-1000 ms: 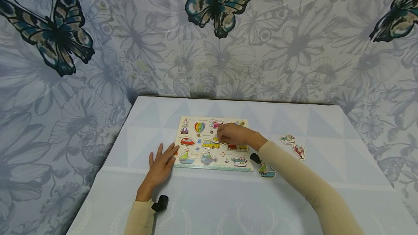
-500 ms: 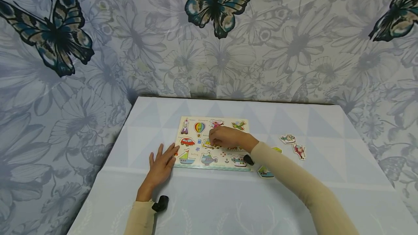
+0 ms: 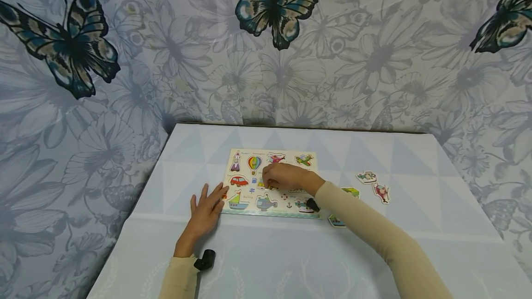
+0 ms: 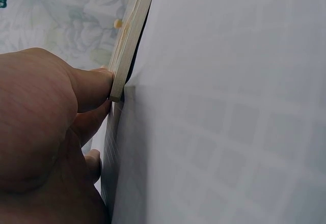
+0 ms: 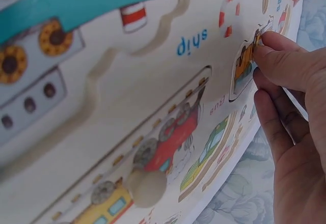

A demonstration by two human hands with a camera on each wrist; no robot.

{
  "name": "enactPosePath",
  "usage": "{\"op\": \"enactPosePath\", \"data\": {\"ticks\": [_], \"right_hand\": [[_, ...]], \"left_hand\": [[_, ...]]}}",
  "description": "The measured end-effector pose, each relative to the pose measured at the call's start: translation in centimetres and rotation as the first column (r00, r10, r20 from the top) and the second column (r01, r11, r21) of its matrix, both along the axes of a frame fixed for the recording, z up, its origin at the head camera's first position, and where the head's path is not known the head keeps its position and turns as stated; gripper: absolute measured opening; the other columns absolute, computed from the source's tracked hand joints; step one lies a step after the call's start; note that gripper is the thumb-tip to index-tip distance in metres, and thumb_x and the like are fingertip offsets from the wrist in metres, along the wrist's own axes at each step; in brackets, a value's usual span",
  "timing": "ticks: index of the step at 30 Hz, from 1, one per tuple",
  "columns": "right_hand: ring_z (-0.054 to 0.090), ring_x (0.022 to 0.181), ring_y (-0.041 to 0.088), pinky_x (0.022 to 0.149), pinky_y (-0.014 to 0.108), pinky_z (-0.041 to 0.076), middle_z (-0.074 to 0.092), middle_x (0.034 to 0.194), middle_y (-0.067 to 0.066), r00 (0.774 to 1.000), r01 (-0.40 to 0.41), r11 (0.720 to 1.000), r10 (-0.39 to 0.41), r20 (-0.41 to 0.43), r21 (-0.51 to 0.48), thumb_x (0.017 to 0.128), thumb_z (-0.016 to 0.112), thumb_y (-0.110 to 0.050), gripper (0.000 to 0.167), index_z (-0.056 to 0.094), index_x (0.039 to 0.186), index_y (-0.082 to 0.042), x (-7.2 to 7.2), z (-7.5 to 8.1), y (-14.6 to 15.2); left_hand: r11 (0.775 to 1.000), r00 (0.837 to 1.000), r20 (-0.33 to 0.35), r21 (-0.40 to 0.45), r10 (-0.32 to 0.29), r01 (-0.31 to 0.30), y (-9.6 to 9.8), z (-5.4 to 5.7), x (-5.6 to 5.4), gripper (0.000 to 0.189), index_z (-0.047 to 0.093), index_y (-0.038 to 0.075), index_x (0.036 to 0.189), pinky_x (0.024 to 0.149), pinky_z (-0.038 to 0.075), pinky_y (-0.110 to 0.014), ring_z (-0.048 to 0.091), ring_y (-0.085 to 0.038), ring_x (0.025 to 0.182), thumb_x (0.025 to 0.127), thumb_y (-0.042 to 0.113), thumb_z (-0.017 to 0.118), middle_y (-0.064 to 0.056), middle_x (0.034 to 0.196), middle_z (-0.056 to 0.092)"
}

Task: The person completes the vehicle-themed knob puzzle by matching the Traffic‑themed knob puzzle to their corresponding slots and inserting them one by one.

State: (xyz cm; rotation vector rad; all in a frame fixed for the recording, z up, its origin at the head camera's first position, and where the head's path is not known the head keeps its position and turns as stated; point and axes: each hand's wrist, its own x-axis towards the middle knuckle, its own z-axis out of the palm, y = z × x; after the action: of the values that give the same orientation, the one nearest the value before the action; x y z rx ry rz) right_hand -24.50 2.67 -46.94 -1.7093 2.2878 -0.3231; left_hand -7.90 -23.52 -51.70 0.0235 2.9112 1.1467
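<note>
A cream wooden puzzle board printed with vehicles lies flat on the table. My right hand is over its middle. In the right wrist view, thumb and fingers of the right hand pinch the yellow bus piece at the outline marked "bus"; whether it sits fully down is hard to tell. A train piece with a round knob is in the board nearby. My left hand rests at the board's left side, fingers spread, its thumb touching the board's edge in the left wrist view.
Right of the board lie a ship piece, a red aircraft piece, a green-and-yellow piece and a sailboat piece, the last two partly behind the right sleeve. A patterned cloth wall stands behind the table.
My right hand has moved left with the bus piece, from beside the printed bus to over it. The sleeve has uncovered the green-and-yellow piece. The left hand stays put.
</note>
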Motion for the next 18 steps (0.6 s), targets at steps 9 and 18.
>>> {"op": "enactPosePath", "data": {"ticks": [9, 18], "right_hand": [[0.065, 0.1, 0.012, 0.089, 0.023, 0.053, 0.068, 0.106, -0.002, 1.0, 0.0, 1.0, 0.0, -0.005, -0.021, 0.099, 0.063, -0.009, 0.012, 0.074, 0.097, -0.015, -0.15, -0.23, 0.28], [0.064, 0.103, 0.012, 0.091, 0.025, 0.053, 0.069, 0.111, -0.002, 1.0, 0.027, 0.999, -0.027, 0.002, -0.026, 0.101, 0.059, -0.01, 0.015, 0.073, 0.106, -0.015, -0.13, -0.62, 0.62]], "left_hand": [[1.0, 1.0, -0.015, -0.009, -0.014, 0.014, 0.08, 0.27, -0.12, 0.046, 0.048, 0.013, 0.15, 0.112, -0.01, -0.073, 0.004, -0.051, 0.151, 0.104, 0.014, 0.051, -0.015, 0.16, 0.036], [1.0, 1.0, 0.013, 0.003, -0.005, 0.005, 0.15, 0.1, -0.1, 0.046, 0.048, 0.014, 0.15, 0.112, -0.011, -0.072, 0.003, -0.05, 0.152, 0.104, 0.013, 0.051, -0.015, 0.161, 0.035]]}}
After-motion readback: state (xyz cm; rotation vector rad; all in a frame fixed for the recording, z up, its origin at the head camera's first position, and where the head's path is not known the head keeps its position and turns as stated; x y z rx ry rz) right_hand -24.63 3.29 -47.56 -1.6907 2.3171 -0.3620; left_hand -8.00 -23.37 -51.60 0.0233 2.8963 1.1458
